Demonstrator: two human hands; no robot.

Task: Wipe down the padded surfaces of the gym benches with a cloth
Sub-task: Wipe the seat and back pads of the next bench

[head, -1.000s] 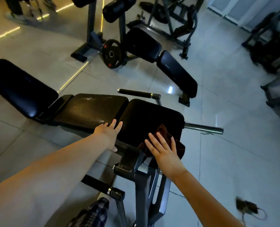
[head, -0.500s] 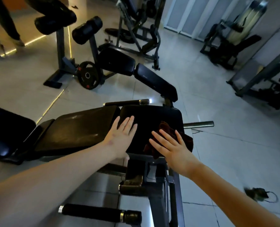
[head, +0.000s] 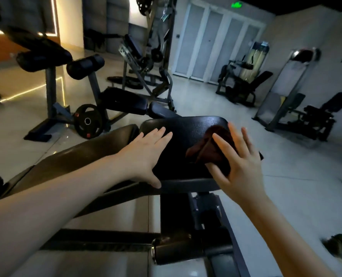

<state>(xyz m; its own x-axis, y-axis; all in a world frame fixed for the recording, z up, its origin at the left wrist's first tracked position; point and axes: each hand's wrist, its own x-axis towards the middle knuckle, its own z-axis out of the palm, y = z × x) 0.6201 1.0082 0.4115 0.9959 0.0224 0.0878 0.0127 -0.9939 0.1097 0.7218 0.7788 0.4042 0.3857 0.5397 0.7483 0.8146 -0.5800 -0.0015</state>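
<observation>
Left hand (head: 146,154) laid flat on seat pad (head: 186,128), fingers straight, at pad's 9 o'clock edge. Right hand (head: 240,166) spread flat, fingers straight, pressed on dark red cloth (head: 212,148); nothing gripped. Cloth bunched on pad's 3 o'clock side, partly hidden under palm. Back pad (head: 86,156) joined at 8 o'clock. Second bench (head: 124,100) and weight plate (head: 88,120) seen beyond at 11 o'clock. Frame post (head: 174,212) and handle bar (head: 174,250) found at 6 o'clock. Seated machine (head: 306,114) placed at 2 o'clock; white doors (head: 212,43) at 12.

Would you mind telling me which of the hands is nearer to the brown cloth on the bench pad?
Right. The right hand lies flat on the cloth; the left hand rests on the pad to its left, not touching it.
</observation>
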